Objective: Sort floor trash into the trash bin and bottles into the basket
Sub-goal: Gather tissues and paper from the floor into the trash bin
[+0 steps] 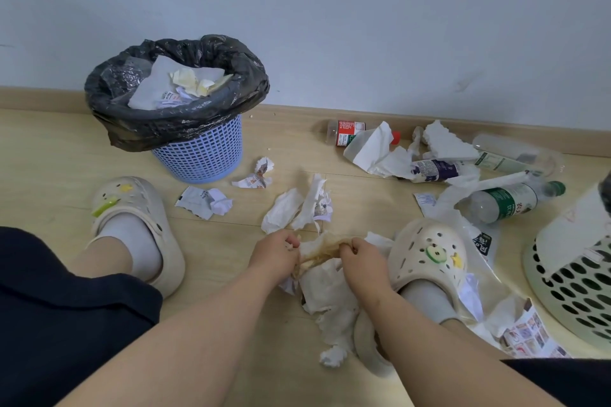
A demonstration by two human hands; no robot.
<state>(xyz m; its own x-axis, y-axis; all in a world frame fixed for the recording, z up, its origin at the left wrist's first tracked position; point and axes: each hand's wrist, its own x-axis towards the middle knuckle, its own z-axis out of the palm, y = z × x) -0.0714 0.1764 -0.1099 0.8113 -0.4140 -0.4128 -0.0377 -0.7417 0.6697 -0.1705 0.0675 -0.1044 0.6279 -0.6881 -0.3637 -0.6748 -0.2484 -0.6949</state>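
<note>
Both hands pinch the same stained tissue wad (319,249): left hand (276,256) clenched on its left end, right hand (365,259) clenched on its right end, fingers curled under, knuckles up. The wad's long axis runs left-right between the two grips, low against the floor (231,241), with more white paper (330,301) trailing from it toward the body, beside the right shoe (429,261). Key relation for the next move, as I judge it: the trash bin (198,149) lies up and to the left of the grip, well apart, mouth open and already holding paper, so the left hand is the nearer carrier; the right would have to cross over. Between grip and bin, loose scraps: a torn tissue pair (294,208) just ahead of the hands, a crumpled receipt (205,201) further left, another crumpled scrap (259,173) near the bin base. Off to the right and ahead, well apart, bottles lie on their sides among tissues: red-label bottle (347,132), purple-label bottle (433,170), green-label bottle (509,200). The basket (568,291) sits far right of the grip, nearer the right hand.
</note>
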